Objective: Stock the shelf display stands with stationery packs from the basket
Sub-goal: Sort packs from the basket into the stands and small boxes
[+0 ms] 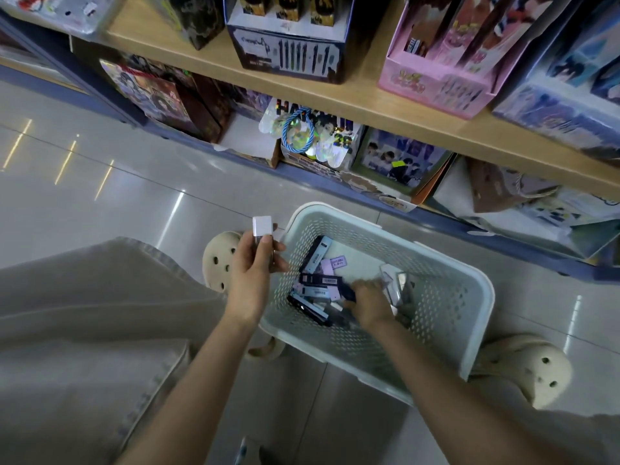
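Detail at floor level: our left hand [253,266] curls its fingers round a white-capped pack [261,226] just beside the basket [483,297], our right hand [369,305] — blurred, so we cannot tell its grip — lies among the loose packs [318,280] inside, with display stands [292,55] on the shelf [369,105] beyond.

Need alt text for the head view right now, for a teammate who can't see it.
A person's right hand reaches among dark and lilac stationery packs in a pale perforated basket on the tiled floor, its grip blurred, while the left hand holds a white-topped pack beside the rim. Shelves of display boxes stand behind.
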The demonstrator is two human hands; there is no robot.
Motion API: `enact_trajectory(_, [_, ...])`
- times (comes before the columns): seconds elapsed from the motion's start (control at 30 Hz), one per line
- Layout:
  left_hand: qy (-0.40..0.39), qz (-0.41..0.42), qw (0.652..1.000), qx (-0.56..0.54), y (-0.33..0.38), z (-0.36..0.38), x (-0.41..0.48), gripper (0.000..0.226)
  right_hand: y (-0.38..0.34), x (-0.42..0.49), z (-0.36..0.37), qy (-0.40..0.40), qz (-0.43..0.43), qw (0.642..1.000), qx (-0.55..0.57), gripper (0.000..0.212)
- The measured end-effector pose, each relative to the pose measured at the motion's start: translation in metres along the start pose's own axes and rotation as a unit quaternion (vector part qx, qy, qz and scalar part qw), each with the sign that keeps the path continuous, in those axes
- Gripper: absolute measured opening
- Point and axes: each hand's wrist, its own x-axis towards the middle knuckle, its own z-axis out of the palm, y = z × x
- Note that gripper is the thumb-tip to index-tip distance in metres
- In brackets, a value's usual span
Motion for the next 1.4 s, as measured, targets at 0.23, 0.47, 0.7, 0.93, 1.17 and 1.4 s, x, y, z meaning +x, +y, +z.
enact_trajectory(0.23, [0.061, -0.004, 0.998, -0.019, -0.006, -0.002, 0.002, 0.018, -0.017, -0.008, -0.021, 0.171, -0.052, 0.975, 0.135, 0.031])
enact_trajectory(0.47, [0.069, 0.001, 0.998, 0.003, -0.005, -0.005, 0.001, 0.022, -0.040, 0.018, -0.007, 0.036, -0.018, 0.977, 0.209, 0.047])
enact_trajectory(0.7, [0.063, -0.007, 0.998, 0.005, -0.005, -0.004, -0.001, 0.024, -0.042, 0.021, 0.006, -0.028, -0.028, 0.990, 0.132, 0.048])
enact_trajectory(0.93, [0.046, -0.002, 0.999, 0.027, -0.002, -0.004, -0.006, 0.022, -0.036, 0.013, 0.007, -0.013, -0.095, 0.995, -0.039, 0.051])
enact_trajectory(1.17, [0.010, -0.013, 0.999, 0.039, -0.003, -0.005, -0.012, 0.024, -0.020, 0.007, -0.011, -0.005, -0.030, 0.999, -0.025, 0.036])
enact_trajectory(1.4, [-0.078, -0.145, 0.986, 0.013, -0.014, 0.009, -0.025, 0.017, -0.036, -0.032, -0.053, -0.033, -0.040, 0.984, 0.172, 0.022])
